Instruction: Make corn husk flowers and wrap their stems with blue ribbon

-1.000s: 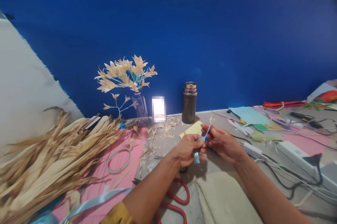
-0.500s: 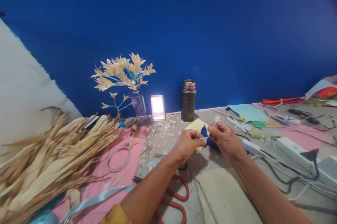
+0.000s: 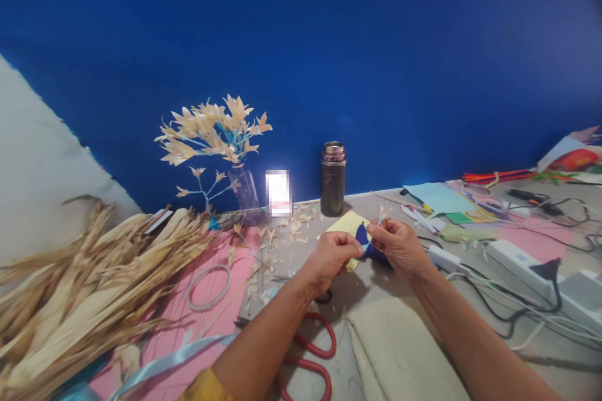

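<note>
Both our hands meet at table centre, just in front of the yellow note (image 3: 347,223). L hand (image 3: 332,256) and R hand (image 3: 399,244) pinch a thin light-blue wrapped stem (image 3: 379,221) w/ a small husk flower (image 3: 384,209) at its tip; a dark-blue scrap (image 3: 362,235) shows between the hands. Fingers of both hands are closed tight on the stem — L on the lower end, R thumb and forefinger just under the flower.

Change vs a sec ago: the loose pale-blue ribbon tail that hung below the L hand is gone from view, and the hands have drawn closer together, stem now shorter and tilted up-right. We read that as the ribbon having been wound onto the stem — wrap prob. near its end, though the finish itself is hidden by the fingers.

Around: dark flask (image 3: 333,179) upright at the blue backboard (image 3: 423,87); glass vase (image 3: 244,191) w/ finished husk flowers (image 3: 211,131) to its left; husk pile (image 3: 84,282) far left on pink sheet (image 3: 197,319); tape ring (image 3: 209,278) on that sheet; red-handled scissors (image 3: 310,357) near edge, under L forearm; power strip (image 3: 527,263) and cables (image 3: 498,307) to the right; loose husk bits (image 3: 294,225) by the flask.
</note>
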`<state>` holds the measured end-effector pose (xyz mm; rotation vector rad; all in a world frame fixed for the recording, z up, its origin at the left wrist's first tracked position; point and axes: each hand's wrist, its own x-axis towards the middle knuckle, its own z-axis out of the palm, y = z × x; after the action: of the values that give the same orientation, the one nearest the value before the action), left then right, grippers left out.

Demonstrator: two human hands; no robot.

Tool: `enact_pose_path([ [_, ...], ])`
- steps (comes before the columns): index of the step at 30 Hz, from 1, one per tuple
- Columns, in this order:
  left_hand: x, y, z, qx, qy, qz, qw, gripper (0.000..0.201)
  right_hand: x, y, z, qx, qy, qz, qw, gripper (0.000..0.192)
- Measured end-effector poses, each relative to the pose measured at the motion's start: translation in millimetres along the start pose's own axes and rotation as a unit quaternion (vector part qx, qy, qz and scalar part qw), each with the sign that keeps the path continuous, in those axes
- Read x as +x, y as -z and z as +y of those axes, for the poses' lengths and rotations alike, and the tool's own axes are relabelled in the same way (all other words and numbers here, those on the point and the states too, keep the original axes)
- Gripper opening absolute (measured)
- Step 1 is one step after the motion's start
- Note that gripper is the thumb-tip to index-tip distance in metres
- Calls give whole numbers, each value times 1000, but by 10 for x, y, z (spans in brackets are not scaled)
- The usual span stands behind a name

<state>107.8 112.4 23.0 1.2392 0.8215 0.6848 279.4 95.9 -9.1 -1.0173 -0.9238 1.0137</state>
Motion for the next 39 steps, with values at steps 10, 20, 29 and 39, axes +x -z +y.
enact_pose_path([
  [10,4,-1,-35,150,-55,25,987,12,-21,-44,-25,-30,-13,35,999,43],
  [20,-20,90,43,-52,86,-124,987,41,-88,-61,-142,44,-70,-137,987,50],
  [29,16,-40,-70,30,-16,21,999,23,-44,-76,-82,-4,3,-29,1000,41],
  [39,-9,-67,-84,-27,2,7,1000,30,-65,-132,-121,-51,43,15,998,43],
])
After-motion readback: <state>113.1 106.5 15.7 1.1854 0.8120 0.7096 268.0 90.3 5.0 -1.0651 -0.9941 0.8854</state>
